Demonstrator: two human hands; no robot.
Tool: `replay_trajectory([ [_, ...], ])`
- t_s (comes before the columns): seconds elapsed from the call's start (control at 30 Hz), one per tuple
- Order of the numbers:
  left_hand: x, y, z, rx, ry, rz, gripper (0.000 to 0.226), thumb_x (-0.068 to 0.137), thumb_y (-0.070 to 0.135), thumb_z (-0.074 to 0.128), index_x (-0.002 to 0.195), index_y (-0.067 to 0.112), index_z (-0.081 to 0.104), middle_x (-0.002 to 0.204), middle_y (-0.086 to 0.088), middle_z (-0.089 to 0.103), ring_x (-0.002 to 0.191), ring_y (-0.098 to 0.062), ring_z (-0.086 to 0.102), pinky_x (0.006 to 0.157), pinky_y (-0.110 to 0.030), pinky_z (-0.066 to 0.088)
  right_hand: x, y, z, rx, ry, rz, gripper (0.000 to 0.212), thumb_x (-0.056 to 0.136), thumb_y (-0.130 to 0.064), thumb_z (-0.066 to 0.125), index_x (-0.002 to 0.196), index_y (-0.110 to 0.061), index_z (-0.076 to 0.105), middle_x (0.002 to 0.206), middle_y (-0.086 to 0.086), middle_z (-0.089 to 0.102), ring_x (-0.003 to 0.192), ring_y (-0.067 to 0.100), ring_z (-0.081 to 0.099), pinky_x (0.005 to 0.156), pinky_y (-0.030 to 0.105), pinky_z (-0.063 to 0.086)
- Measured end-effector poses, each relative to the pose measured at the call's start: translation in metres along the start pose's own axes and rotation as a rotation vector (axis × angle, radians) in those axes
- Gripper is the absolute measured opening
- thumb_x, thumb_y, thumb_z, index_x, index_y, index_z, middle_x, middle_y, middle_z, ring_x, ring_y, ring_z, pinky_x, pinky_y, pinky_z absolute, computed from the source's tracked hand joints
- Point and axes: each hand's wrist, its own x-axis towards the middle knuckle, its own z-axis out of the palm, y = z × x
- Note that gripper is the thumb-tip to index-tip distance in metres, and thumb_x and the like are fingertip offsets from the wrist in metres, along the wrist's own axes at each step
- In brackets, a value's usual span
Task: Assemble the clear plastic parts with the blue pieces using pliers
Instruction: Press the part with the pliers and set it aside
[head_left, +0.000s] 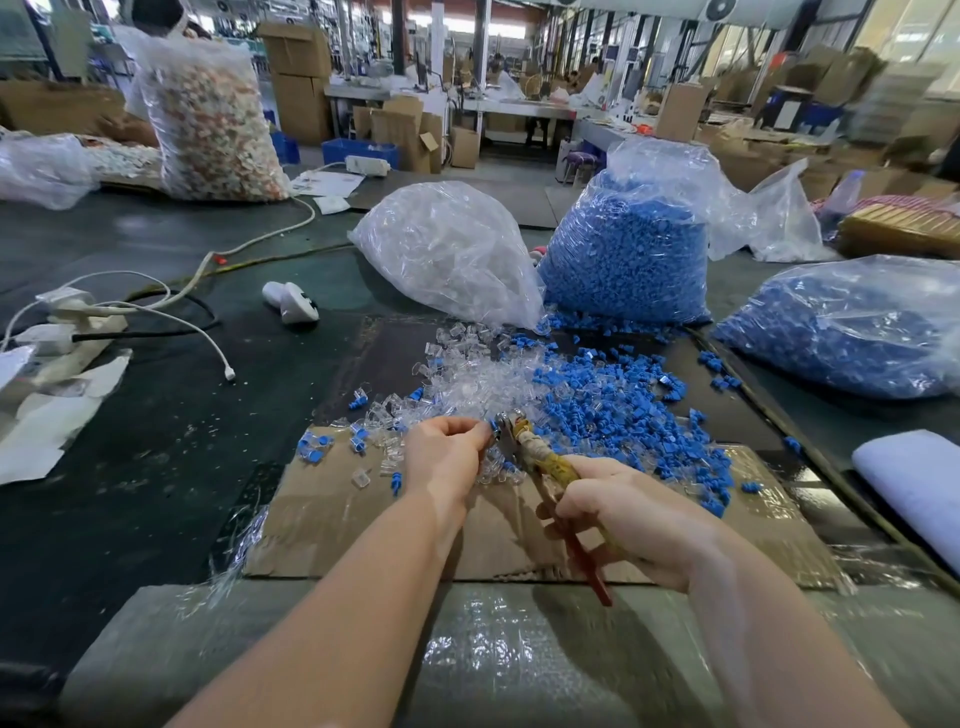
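My right hand (618, 512) grips the handles of the pliers (540, 457), whose jaws point up and left. My left hand (447, 452) pinches a small blue and clear part (491, 425) at the pliers' jaws. Beyond my hands lies a loose pile of blue pieces (634, 410) beside a heap of clear plastic parts (478, 384). Several joined blue-and-clear parts (314, 447) lie to the left on the cardboard sheet (363, 525).
A bag of clear parts (447, 249) and two bags of blue pieces (623, 249) (852, 327) stand behind the piles. White cables and a power strip (67, 317) lie at the left. A white foam sheet (914, 478) lies at the right edge.
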Motion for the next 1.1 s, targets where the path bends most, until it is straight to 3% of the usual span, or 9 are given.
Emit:
replay_trajectory([
  [0.17, 0.005, -0.002, 0.001, -0.144, -0.013, -0.105, 0.015, 0.083, 0.001, 0.065, 0.071, 0.009, 0.062, 0.059, -0.004, 0.06, 0.047, -0.01, 0.05, 0.04, -0.018, 0.042, 0.0, 0.0, -0.001, -0.048, 0.005, 0.007, 0.018, 0.085, -0.001, 0.042, 0.093, -0.016, 0.049, 0.09, 0.011, 0.048, 0.085, 0.024, 0.05, 0.076, 0.039, 0.041],
  [0.3, 0.005, -0.004, 0.0, -0.037, -0.013, -0.088, 0.012, 0.082, 0.005, 0.067, 0.072, 0.011, 0.064, 0.059, -0.003, 0.061, 0.045, -0.009, 0.051, 0.045, -0.022, 0.044, 0.0, -0.001, 0.0, -0.05, 0.008, 0.012, 0.018, 0.086, -0.001, 0.043, 0.093, -0.016, 0.051, 0.087, 0.01, 0.048, 0.081, 0.023, 0.05, 0.072, 0.036, 0.041],
  [0.4, 0.005, -0.003, 0.001, -0.091, -0.017, -0.105, 0.013, 0.083, 0.002, 0.066, 0.072, 0.009, 0.062, 0.062, -0.006, 0.06, 0.044, -0.01, 0.049, 0.044, -0.021, 0.042, 0.0, -0.001, 0.001, -0.032, 0.007, 0.005, 0.02, 0.085, 0.0, 0.043, 0.093, -0.015, 0.052, 0.09, 0.011, 0.05, 0.083, 0.024, 0.053, 0.071, 0.037, 0.042],
  [0.53, 0.004, -0.003, 0.003, -0.141, -0.028, -0.129, 0.013, 0.084, -0.001, 0.063, 0.073, 0.007, 0.062, 0.072, -0.014, 0.062, 0.067, -0.023, 0.056, 0.068, -0.038, 0.049, 0.001, 0.0, 0.003, -0.079, 0.017, -0.011, 0.017, 0.085, 0.0, 0.042, 0.091, -0.014, 0.05, 0.089, 0.012, 0.049, 0.082, 0.023, 0.051, 0.064, 0.033, 0.042],
  [0.77, 0.002, -0.007, 0.003, -0.127, -0.007, -0.1, 0.017, 0.085, 0.0, 0.062, 0.071, 0.01, 0.061, 0.063, -0.006, 0.058, 0.053, -0.013, 0.049, 0.046, -0.023, 0.043, 0.004, 0.005, 0.007, -0.254, 0.109, -0.074, 0.02, 0.084, -0.003, 0.044, 0.07, -0.016, 0.043, 0.07, 0.008, 0.044, 0.067, 0.02, 0.041, 0.06, 0.033, 0.032],
  [0.87, 0.0, -0.009, 0.003, -0.154, -0.005, -0.117, 0.015, 0.085, 0.0, 0.061, 0.073, 0.009, 0.062, 0.066, -0.007, 0.059, 0.051, -0.012, 0.052, 0.04, -0.023, 0.044, 0.004, 0.007, 0.007, -0.326, 0.129, -0.085, 0.022, 0.085, -0.005, 0.045, 0.068, -0.017, 0.043, 0.062, 0.003, 0.043, 0.056, 0.016, 0.039, 0.049, 0.027, 0.031],
  [1.0, -0.002, -0.013, 0.003, -0.145, -0.013, -0.136, 0.012, 0.084, 0.002, 0.063, 0.075, 0.009, 0.063, 0.066, -0.008, 0.061, 0.048, -0.013, 0.054, 0.045, -0.028, 0.048, 0.004, 0.009, 0.007, -0.364, 0.133, -0.088, 0.025, 0.084, -0.005, 0.046, 0.063, -0.019, 0.044, 0.054, -0.003, 0.042, 0.044, 0.01, 0.035, 0.041, 0.021, 0.027],
  [1.1, -0.003, -0.014, 0.003, -0.149, -0.016, -0.13, 0.01, 0.084, 0.003, 0.064, 0.076, 0.009, 0.063, 0.067, -0.009, 0.061, 0.052, -0.017, 0.055, 0.054, -0.034, 0.049, 0.004, 0.01, 0.006, -0.335, 0.121, -0.058, 0.025, 0.083, -0.005, 0.047, 0.063, -0.019, 0.046, 0.054, -0.004, 0.043, 0.047, 0.011, 0.037, 0.047, 0.023, 0.03],
])
